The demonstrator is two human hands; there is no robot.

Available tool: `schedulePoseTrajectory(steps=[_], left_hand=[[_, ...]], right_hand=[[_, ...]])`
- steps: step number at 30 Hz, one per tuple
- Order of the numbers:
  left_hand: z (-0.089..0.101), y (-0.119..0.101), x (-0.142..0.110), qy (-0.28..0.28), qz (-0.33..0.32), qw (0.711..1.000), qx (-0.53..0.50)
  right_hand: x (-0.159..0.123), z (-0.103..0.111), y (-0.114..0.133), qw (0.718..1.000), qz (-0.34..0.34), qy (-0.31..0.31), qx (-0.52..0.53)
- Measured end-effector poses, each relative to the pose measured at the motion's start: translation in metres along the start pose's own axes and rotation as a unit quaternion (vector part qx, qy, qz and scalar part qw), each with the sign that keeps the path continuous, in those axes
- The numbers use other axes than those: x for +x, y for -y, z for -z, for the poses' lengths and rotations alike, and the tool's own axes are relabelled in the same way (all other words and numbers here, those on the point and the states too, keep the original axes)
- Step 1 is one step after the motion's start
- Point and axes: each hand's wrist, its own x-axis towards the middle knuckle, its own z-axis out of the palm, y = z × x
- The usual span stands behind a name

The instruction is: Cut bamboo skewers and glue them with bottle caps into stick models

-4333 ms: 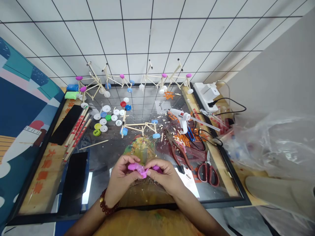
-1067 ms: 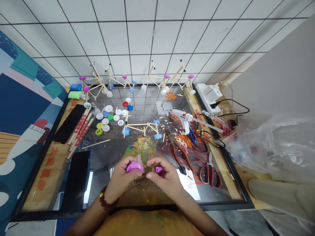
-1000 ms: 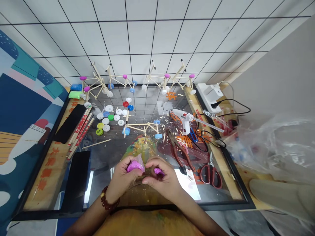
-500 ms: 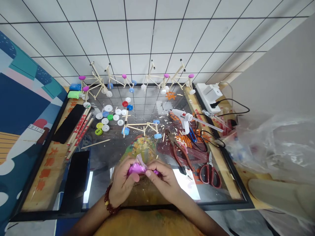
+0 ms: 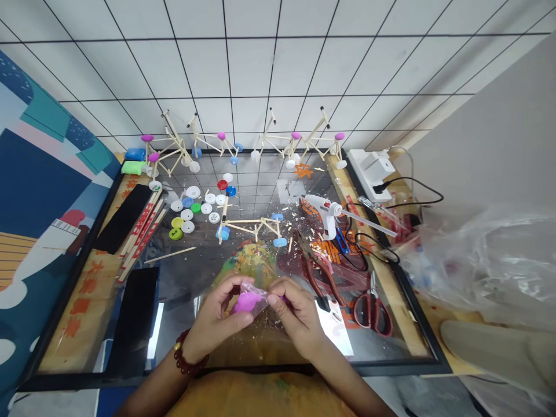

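Note:
My left hand (image 5: 215,321) and my right hand (image 5: 295,310) meet just above the near edge of the glass tabletop (image 5: 182,278). Both are closed on a lump of pink clay (image 5: 245,301) wrapped in clear plastic film. The left hand cups the lump from below, and the right hand's fingertips pinch the film on its right side. A bead bracelet (image 5: 185,362) circles my left wrist. Past my hands lies a stick model with blue caps (image 5: 249,226).
Red pliers (image 5: 319,275) and red scissors (image 5: 373,307) lie right of my hands. A white glue gun (image 5: 325,208), loose bottle caps (image 5: 191,208), a chopstick bundle (image 5: 141,229), and several stick models (image 5: 243,145) lie farther back. A clear plastic bag (image 5: 486,260) bulges at right.
The pink clay was stretched between both hands, then split into two pieces. Now my hands are together again on one film-wrapped lump.

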Motion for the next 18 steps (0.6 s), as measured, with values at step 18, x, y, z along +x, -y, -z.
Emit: schedulePoseTrajectory(steps=[18], left_hand=[[-0.0061,0.0029,-0.0016,-0.016,0.032,0.999,-0.007]], right_hand=[[-0.0012,-0.0079,-0.0012,1.000,0.012,0.025,-0.013]])
